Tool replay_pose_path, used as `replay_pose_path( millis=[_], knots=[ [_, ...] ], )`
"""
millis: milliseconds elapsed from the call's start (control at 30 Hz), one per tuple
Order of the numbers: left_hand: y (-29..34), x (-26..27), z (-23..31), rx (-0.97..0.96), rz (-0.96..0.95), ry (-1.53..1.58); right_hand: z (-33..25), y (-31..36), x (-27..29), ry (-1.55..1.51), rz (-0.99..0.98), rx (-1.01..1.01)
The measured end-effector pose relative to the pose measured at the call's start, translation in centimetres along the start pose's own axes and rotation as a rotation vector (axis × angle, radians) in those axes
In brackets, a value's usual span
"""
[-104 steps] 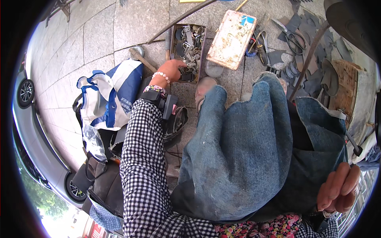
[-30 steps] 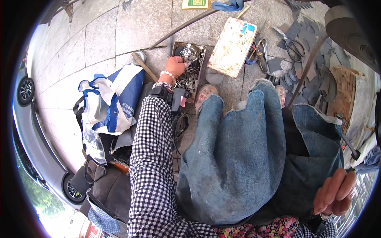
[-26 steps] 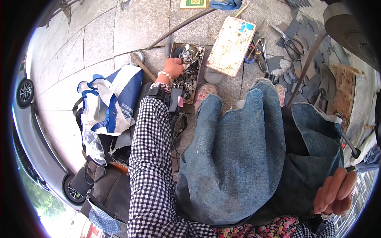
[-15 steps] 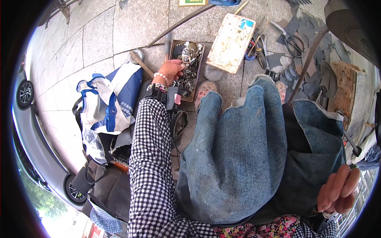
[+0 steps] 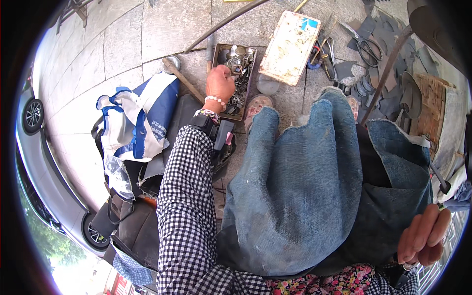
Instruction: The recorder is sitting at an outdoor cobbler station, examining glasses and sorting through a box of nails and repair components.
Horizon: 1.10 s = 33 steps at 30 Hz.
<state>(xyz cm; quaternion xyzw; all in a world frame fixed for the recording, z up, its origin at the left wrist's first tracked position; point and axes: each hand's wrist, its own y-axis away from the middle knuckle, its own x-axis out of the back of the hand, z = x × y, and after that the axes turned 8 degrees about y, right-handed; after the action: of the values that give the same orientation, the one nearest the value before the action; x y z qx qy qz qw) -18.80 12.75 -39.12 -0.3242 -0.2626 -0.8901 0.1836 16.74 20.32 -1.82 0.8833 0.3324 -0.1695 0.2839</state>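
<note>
My left hand (image 5: pixel 220 82) is over the left side of a shallow box (image 5: pixel 251 81) of small metal hardware (image 5: pixel 237 96). Its fingers curl inward, and their tips, with anything between them, are hidden. A beaded bracelet and a dark wrist strap circle that wrist. Off to the far right, beside my lap, my right hand (image 5: pixel 424 233) is raised with loosely bent fingers and nothing visible in it. Across my lap lies a worn denim cloth (image 5: pixel 305 191). A wooden-handled hammer (image 5: pixel 184 81) rests left of the box.
Right of the box lies a stained white rectangular lid (image 5: pixel 289 49). Beyond it are large scissors (image 5: pixel 365 48), pliers (image 5: pixel 328 64) and dark material scraps (image 5: pixel 386 59). A wooden block (image 5: pixel 432 105) stands at right. A blue-and-white bag (image 5: pixel 132 123) sits at left; a silver car (image 5: pixel 51 182) is farther left.
My left hand has drawn its fingers in and turned knuckles-up, shifting slightly back from the middle of the hardware box. The view has tilted a little. My right hand keeps almost the same pose.
</note>
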Motion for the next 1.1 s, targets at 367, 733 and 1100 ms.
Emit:
replay_pose_path(
  millis=[367,733,1100],
  knots=[
    [-0.8,-0.1,3.2,-0.265,-0.044,-0.129,-0.6,0.1,0.1,0.037,-0.043,-0.026],
    [-1.4,1.0,1.0,0.304,-0.201,0.758,-0.4,0.1,1.3,-0.004,-0.136,-0.048],
    [-1.0,4.5,0.0,0.374,-0.43,1.483,-0.9,0.7,1.2,0.006,-0.114,-0.042]
  ],
)
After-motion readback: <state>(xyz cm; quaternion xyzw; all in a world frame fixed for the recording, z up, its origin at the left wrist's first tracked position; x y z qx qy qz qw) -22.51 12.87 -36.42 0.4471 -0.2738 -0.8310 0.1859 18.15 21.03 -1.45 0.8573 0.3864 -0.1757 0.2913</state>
